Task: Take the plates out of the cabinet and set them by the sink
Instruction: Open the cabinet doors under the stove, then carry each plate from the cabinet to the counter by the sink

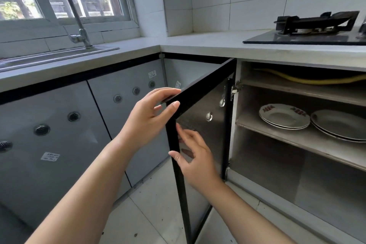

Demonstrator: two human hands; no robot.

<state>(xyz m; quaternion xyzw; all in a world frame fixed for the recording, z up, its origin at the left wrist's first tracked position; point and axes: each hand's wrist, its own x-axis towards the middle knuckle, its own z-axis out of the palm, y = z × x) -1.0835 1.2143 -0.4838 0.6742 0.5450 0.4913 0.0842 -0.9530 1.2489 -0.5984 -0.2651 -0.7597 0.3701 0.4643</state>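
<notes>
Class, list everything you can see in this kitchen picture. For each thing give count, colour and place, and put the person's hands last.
patterned plates: one stack, white with red marks, middle cabinet shelf, left
plain plates: one stack, greyish white, same shelf, right
cabinet door: one, black-framed, swung open
hose: one, yellow, top of cabinet
sink: one, steel, counter left
faucet: one, metal, behind sink
gas stove: one, black, counter right
left hand: grips door's top corner
right hand: fingers loose, at door's inner edge

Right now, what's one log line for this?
cabinet door: open | left hand: grips its top corner | right hand: open beside its edge | plates: on shelf, untouched
</notes>
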